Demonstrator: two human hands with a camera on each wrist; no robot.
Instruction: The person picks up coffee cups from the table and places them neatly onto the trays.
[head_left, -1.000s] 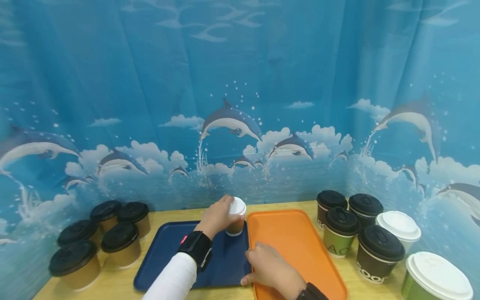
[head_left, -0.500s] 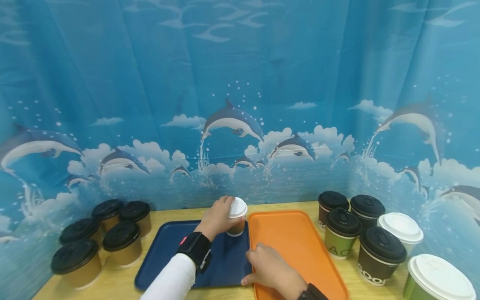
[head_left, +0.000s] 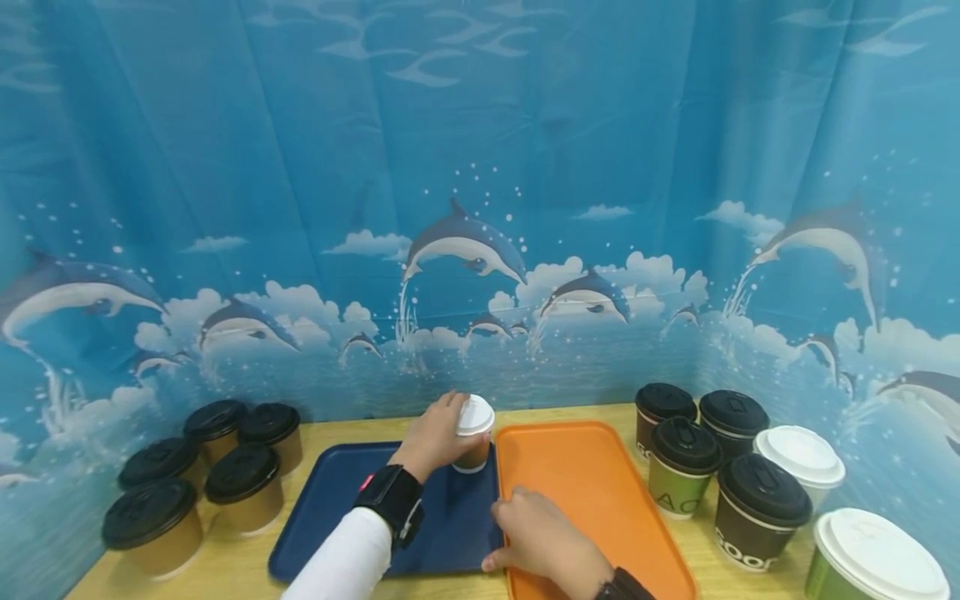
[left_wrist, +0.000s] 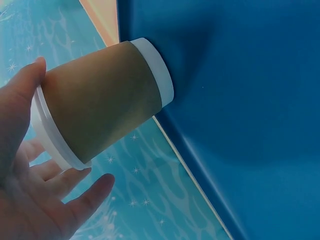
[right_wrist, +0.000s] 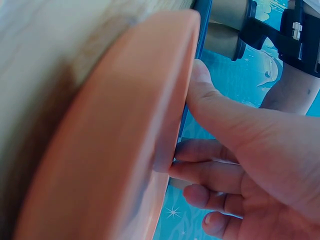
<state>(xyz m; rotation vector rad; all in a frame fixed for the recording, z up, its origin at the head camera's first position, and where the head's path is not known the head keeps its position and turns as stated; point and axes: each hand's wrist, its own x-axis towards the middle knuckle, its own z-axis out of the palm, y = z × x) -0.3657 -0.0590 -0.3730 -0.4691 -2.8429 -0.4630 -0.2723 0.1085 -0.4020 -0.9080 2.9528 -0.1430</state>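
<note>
Cups (head_left: pixel 243 500) flank trays (head_left: pixel 322 500); left hand (head_left: pixel 431 435) grips white-lidded cup (left_wrist: pixel 105 92), right hand (head_left: pixel 543 535) loosely touches orange tray (head_left: pixel 577 467).

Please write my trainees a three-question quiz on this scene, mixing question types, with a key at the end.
1. Which hand holds a white-lidded cup: A, left; B, right; C, both?
2. True or false: from the wearer's view, the orange tray lies to the right of the blue tray.
3. How many black-lidded cups stand left of both trays?

Key: 1. A, the left hand. 2. True. 3. Five.
</note>
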